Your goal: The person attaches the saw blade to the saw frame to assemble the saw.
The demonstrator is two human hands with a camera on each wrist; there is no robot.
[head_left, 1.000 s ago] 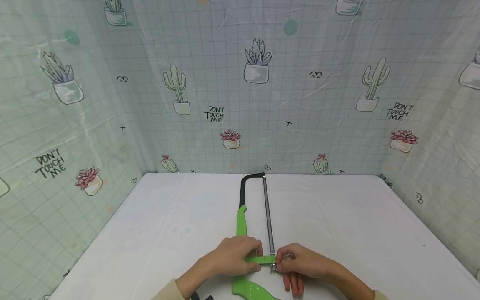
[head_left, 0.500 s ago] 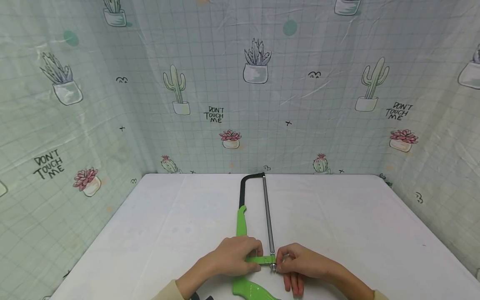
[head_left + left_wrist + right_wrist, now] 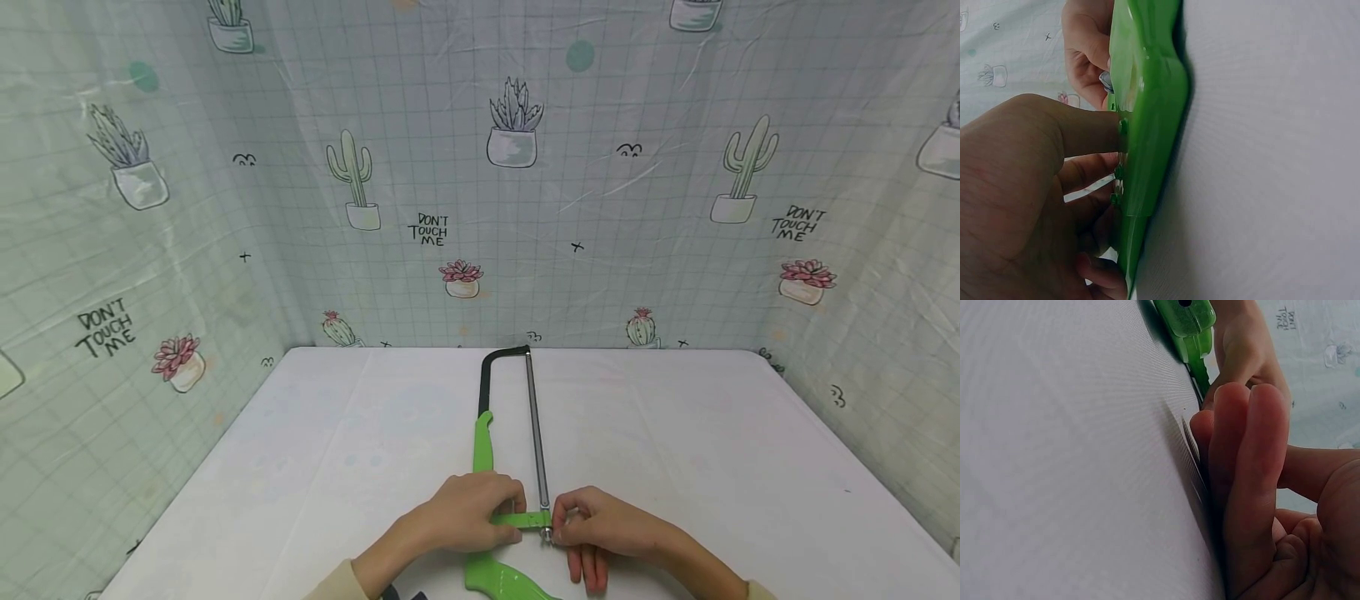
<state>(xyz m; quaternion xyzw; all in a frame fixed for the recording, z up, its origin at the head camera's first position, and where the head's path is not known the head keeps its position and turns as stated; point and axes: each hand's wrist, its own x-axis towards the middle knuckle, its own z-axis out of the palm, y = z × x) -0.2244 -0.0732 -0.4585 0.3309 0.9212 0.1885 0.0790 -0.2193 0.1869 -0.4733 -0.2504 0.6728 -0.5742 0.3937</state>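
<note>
A hacksaw lies on the white table, its green handle toward me and its black front bow at the far end. Its grey blade runs along the right side to a green cross arm. My left hand grips the green frame where the cross arm branches off, thumb on the near side and fingers on the far side. With thumb and forefinger, my right hand pinches the metal wing nut at the blade's near end; its other fingers extend low over the table.
A dark object, mostly cut off by the lower frame edge, lies near my left forearm. A patterned cloth curtain with cactus prints stands behind the table and along both sides.
</note>
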